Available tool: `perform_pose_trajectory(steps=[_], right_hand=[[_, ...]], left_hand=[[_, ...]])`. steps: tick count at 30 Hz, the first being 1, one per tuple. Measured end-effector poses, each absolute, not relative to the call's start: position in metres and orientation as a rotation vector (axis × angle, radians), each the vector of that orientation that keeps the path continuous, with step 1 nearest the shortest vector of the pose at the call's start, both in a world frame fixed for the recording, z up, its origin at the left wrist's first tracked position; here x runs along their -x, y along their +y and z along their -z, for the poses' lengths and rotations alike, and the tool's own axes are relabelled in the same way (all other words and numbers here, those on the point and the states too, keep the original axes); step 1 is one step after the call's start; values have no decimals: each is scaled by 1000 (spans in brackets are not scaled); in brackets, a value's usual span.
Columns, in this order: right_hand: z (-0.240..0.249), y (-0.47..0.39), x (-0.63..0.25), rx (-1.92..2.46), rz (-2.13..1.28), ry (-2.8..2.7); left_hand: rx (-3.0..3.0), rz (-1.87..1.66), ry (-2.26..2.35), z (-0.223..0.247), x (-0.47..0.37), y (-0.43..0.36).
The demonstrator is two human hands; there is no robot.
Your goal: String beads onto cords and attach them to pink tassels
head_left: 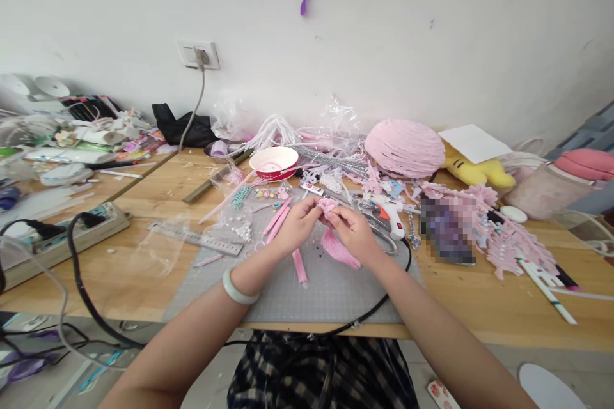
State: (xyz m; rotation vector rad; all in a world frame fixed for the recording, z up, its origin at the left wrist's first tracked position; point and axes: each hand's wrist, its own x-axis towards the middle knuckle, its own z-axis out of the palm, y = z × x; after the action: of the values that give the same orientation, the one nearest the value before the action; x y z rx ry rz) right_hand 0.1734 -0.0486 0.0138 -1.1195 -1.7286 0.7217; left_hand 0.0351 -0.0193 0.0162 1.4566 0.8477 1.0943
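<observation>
My left hand (297, 227) and my right hand (354, 230) meet over a grey cutting mat (330, 294) and together pinch a small pink tassel piece (333, 230). Its fluffy head sits between my fingertips and its pink threads hang down under my right hand. A pale bangle (236, 287) circles my left wrist. Pink strips (300, 266) lie on the mat just below my left hand. A white glue gun (389, 212) rests right of my right hand.
A red-and-white bowl (274, 163), beads, a metal ruler (196, 238) and a power strip (62, 236) lie to the left. A pink paper lantern (404, 147), a yellow plush toy (474, 171) and a blurred phone (447, 231) sit to the right. A black cable (374, 313) crosses the front edge.
</observation>
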Motion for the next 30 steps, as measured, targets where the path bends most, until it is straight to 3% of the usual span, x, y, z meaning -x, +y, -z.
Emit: perform_pose_trajectory(steps=[15, 22, 30], right_hand=[[5, -34, -169, 1264, -933, -1532], [3, -32, -179, 1396, -804, -1653], [6, -35, -174, 1314, -961, -1749]], left_hand=[[-895, -996, 676, -9, -36, -14], [-873, -908, 675, -5, -36, -15], [-951, -831, 743, 5, -39, -16]])
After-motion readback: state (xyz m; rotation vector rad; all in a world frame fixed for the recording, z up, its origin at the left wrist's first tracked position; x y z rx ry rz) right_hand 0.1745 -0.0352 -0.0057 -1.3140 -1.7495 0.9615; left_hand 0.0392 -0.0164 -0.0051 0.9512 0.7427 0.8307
